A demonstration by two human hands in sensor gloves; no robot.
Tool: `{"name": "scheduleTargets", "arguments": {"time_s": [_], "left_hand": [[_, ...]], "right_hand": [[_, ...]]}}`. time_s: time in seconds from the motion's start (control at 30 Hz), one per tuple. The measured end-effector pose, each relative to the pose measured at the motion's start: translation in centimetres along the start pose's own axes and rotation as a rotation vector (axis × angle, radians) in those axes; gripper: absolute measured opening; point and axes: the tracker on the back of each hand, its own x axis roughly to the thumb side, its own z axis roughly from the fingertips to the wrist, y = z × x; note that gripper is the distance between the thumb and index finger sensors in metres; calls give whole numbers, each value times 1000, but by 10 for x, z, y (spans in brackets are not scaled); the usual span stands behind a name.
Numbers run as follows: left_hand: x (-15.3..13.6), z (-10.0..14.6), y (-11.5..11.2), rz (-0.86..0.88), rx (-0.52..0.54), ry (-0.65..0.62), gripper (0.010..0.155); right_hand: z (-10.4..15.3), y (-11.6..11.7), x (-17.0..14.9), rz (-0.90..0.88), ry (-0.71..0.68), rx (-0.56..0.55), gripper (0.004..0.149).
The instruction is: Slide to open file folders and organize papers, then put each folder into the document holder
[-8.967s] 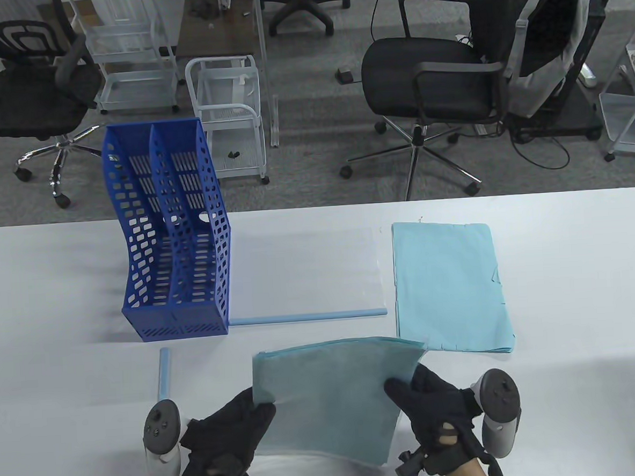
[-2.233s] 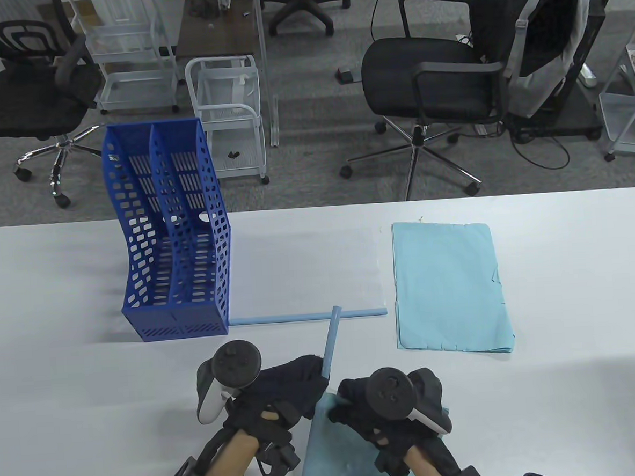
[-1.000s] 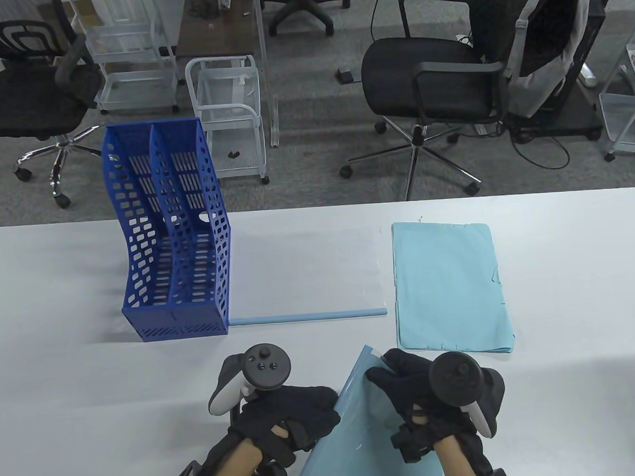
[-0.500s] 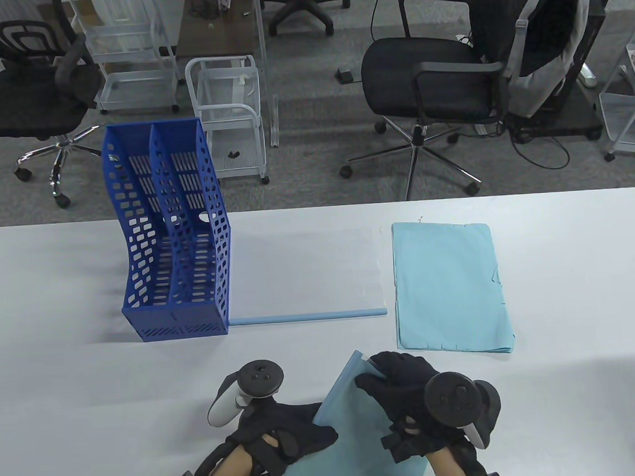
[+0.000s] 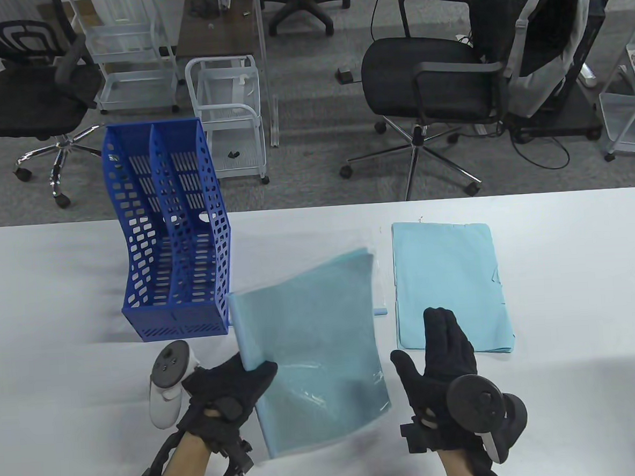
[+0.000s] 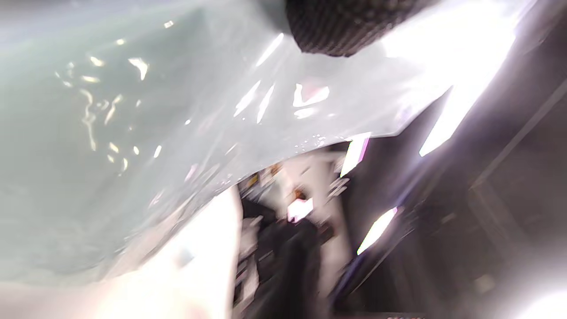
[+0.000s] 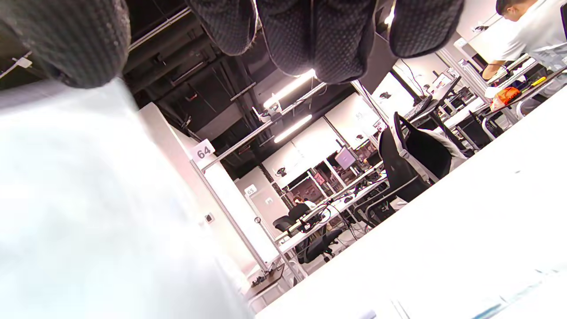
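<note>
My left hand (image 5: 227, 386) grips a clear file folder with light blue paper inside (image 5: 313, 346) by its left spine edge and holds it lifted above the table, bowed. The same folder (image 6: 133, 119) fills the blurred left wrist view, with a fingertip (image 6: 345, 26) on it. My right hand (image 5: 437, 354) hovers just right of the folder, fingers straight, holding nothing. The blue document holder (image 5: 172, 231) stands upright at the left, its slots empty. A stack of light blue papers (image 5: 447, 286) lies at the right.
A second clear folder (image 5: 302, 249) lies flat behind the lifted one; the end of its blue slide bar (image 5: 380, 311) shows. Office chairs (image 5: 436, 75) and white carts (image 5: 229, 114) stand beyond the table's far edge. In the right wrist view, other desks and people are far off.
The folder has swung up and left, from low between both hands to a raised position near the holder. My right hand has let go of it and opened. The slide bar is on its spine.
</note>
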Motion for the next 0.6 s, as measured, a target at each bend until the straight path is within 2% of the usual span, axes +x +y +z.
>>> {"name": "scheduleTargets", "arguments": {"time_s": [0.03,0.1,0.17,0.3,0.47,0.6], "left_hand": [[5,1,4,10,52,-57,55],[26,9,20,-36,267,-248,55],[42,17,33,-100,458,-383,55],[67,32,62,-197,773,-583,55],[85,43,95,-283,942,-688,55],[84,42,115,-294,989,-673,55]], "right_hand": [[0,1,0,4,0,5,84],[1,4,1,12,-7,10,84],[2,6,2,19,-12,17,84],[2,8,2,35,-20,21,84],[2,9,1,37,-15,22,84],[2,9,2,44,-16,27,83]]}}
